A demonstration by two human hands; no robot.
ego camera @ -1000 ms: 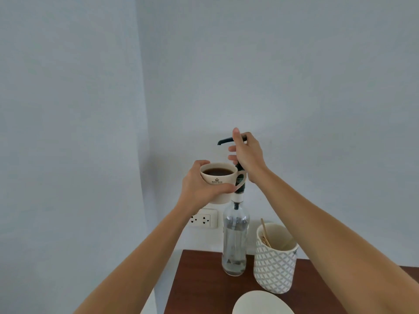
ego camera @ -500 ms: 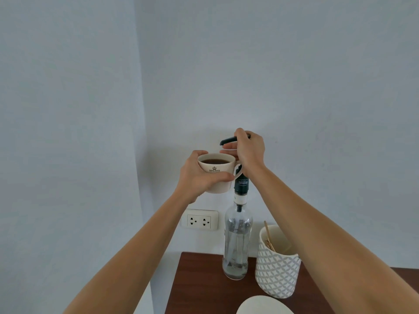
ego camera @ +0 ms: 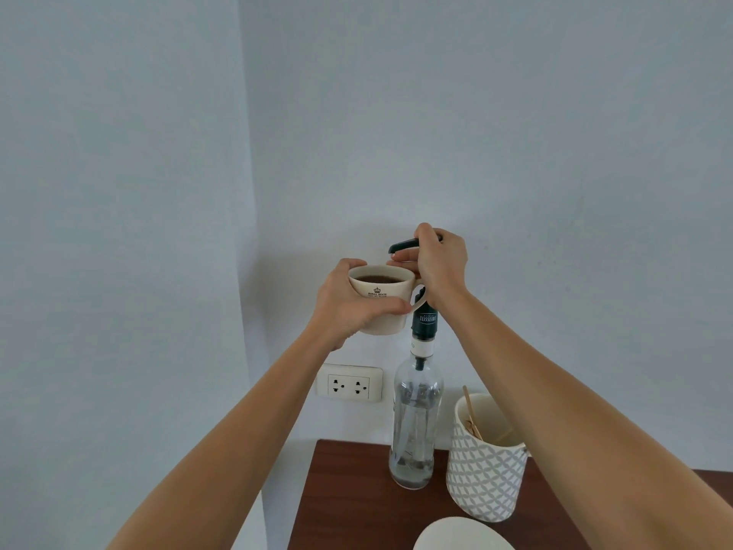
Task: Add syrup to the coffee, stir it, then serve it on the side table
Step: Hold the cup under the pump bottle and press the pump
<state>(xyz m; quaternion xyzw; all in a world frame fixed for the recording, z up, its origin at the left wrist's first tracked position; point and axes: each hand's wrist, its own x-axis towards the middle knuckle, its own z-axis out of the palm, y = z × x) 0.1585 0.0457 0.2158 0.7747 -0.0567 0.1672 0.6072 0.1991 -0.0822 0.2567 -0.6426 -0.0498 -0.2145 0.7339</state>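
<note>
1. The left hand (ego camera: 353, 307) has its grip wrapped round the coffee cup (ego camera: 382, 297). It holds the cup up in the air, just under the pump spout (ego camera: 401, 245). The cup has stayed in the same spot since a moment ago.
2. The right hand (ego camera: 440, 260) has changed. A moment ago its fingers were up and loose on the pump. Now its grip is closed over the pump top, and the pump sits lower than before.
3. I think that means a squirt of syrup is going in, or just went in. Stirring and taking the cup to the side table are not done yet.
4. The syrup bottle (ego camera: 414, 426) stands on the brown desk (ego camera: 349, 498). It looks nearly empty. The patterned pot (ego camera: 486, 470) stands just beside it, with wooden sticks (ego camera: 471, 414) in it.
5. I cannot see any syrup falling. The spout tip is tiny and dark.
6. The right hand hides most of the pump top.
7. A white dish (ego camera: 462, 535) is cut off at the bottom edge. The side table is not in view.
</note>
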